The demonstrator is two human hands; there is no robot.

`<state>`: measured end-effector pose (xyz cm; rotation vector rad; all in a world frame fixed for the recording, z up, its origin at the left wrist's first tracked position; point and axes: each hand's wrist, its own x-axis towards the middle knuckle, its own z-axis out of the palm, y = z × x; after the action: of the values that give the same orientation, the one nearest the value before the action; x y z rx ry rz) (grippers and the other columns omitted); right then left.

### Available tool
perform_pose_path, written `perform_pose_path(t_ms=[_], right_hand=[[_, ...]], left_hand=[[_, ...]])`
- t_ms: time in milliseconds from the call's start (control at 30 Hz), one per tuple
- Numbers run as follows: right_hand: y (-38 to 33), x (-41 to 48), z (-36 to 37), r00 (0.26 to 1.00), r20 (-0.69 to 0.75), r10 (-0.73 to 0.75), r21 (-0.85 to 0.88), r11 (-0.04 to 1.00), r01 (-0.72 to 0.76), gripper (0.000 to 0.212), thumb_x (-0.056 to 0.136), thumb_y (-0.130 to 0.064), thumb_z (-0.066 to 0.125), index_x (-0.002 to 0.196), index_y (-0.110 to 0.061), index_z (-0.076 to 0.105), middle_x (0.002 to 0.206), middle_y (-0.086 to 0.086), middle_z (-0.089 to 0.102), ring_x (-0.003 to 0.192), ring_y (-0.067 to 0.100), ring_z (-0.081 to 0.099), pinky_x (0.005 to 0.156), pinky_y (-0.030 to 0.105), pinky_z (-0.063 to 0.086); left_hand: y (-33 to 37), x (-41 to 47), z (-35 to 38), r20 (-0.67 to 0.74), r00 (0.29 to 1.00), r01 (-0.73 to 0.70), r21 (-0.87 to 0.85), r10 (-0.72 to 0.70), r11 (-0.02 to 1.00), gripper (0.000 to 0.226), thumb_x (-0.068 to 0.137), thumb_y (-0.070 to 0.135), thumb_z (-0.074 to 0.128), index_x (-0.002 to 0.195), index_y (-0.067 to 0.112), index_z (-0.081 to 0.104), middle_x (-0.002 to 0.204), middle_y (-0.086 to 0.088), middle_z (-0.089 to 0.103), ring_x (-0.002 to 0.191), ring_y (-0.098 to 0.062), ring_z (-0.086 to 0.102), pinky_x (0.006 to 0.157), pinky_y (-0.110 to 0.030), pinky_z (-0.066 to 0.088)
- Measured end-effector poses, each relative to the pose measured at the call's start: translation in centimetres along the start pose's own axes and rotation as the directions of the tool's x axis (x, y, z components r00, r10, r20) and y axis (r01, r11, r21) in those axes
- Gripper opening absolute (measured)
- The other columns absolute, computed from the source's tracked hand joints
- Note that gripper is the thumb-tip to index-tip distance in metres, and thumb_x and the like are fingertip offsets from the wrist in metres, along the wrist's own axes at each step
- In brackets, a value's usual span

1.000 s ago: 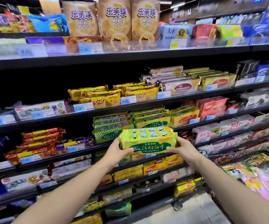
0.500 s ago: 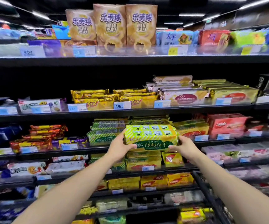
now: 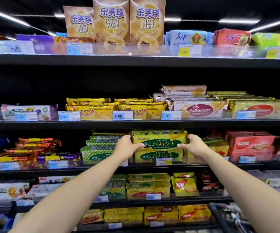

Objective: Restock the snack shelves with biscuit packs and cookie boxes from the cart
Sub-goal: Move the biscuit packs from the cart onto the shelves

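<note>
Gripping pack (image 3: 159,140) ends (left hand (image 3: 127,146), right hand (image 3: 194,145))

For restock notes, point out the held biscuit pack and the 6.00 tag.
held biscuit pack (image 3: 159,143): head view, green front label.
6.00 tag (image 3: 122,115): head view, its middle.
</note>
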<state>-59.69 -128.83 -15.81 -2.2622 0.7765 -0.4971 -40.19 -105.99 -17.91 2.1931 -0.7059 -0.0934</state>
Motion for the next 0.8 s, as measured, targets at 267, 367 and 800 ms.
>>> perform_pose_path(t_ms=[267, 367, 800], right_hand=[[1.0, 3.7, 1.1, 0.995, 0.049, 0.091, 0.008, 0.996, -0.092, 0.073, 0.087, -0.033, 0.077, 0.146, -0.005, 0.045, 0.136, 0.013, 0.060, 0.111, 0.024, 0.058, 0.089, 0.025, 0.041], [1.4, 4.1, 0.8, 0.992, 0.058, 0.116, -0.026, 0.993, -0.114, 0.083, 0.088, -0.038, 0.076, 0.153, -0.007, 0.034, 0.143, 0.013, 0.055, 0.114, 0.026, 0.057, 0.088, 0.024, 0.039], [1.5, 2.0, 0.9, 0.992, -0.084, 0.096, -0.260, 0.959, -0.115, 0.039, 0.090, -0.037, 0.069, 0.110, -0.006, 0.058, 0.098, 0.015, 0.070, 0.096, 0.037, 0.065, 0.082, 0.039, 0.054]], left_hand=[[-0.1, 2.9, 1.4, 0.048, 0.999, -0.004, 0.037, 0.002, 0.999, 0.088, 0.080, 0.055, 0.078, 0.147, 0.013, 0.041, 0.142, -0.015, 0.056, 0.124, -0.035, 0.057, 0.095, -0.039, 0.049], [0.2, 3.3, 2.0, 0.056, 0.998, 0.003, 0.034, -0.005, 0.999, 0.088, 0.080, 0.054, 0.078, 0.148, 0.012, 0.040, 0.147, -0.015, 0.051, 0.129, -0.036, 0.053, 0.098, -0.039, 0.046], [0.6, 0.8, 0.7, 0.044, 0.998, 0.030, 0.153, -0.037, 0.988, 0.050, 0.088, 0.043, 0.072, 0.118, 0.007, 0.057, 0.095, -0.010, 0.067, 0.082, -0.028, 0.063, 0.067, -0.034, 0.051]])
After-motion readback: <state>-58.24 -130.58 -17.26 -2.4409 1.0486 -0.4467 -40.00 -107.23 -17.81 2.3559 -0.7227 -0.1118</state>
